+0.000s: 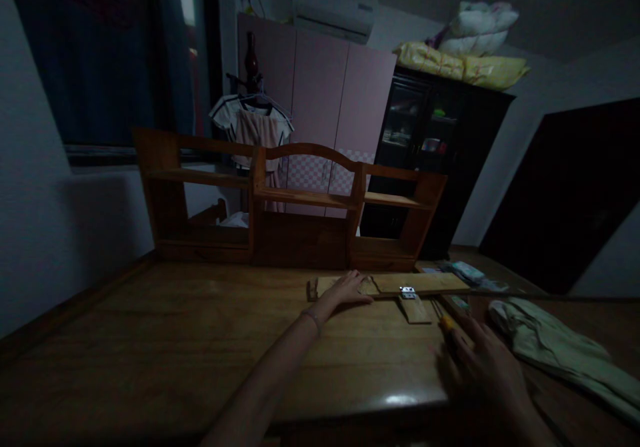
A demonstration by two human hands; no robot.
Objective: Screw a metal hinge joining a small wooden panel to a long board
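Note:
A long wooden board point(423, 282) lies across the tabletop, with a rough, broken-looking patch near its left part. My left hand point(346, 290) is over that left part, fingers across the top and thumb at the near side, gripping it. A shiny metal hinge point(407, 292) sits at the board's near edge. From it a small flat wood piece point(416, 311) extends toward me. My right hand point(487, 357), slightly blurred, holds a screwdriver point(447, 323) with a yellow handle. Its thin shaft points away from me, just right of the small wood piece.
The wooden desk point(175, 340) carries a shelf unit point(300, 240) along its back. Pale green cloth point(555, 347) lies at the right. A plastic packet point(467, 272) is beyond the board's right end. A pink wardrobe point(320, 87) and a dark cabinet point(465, 140) stand behind.

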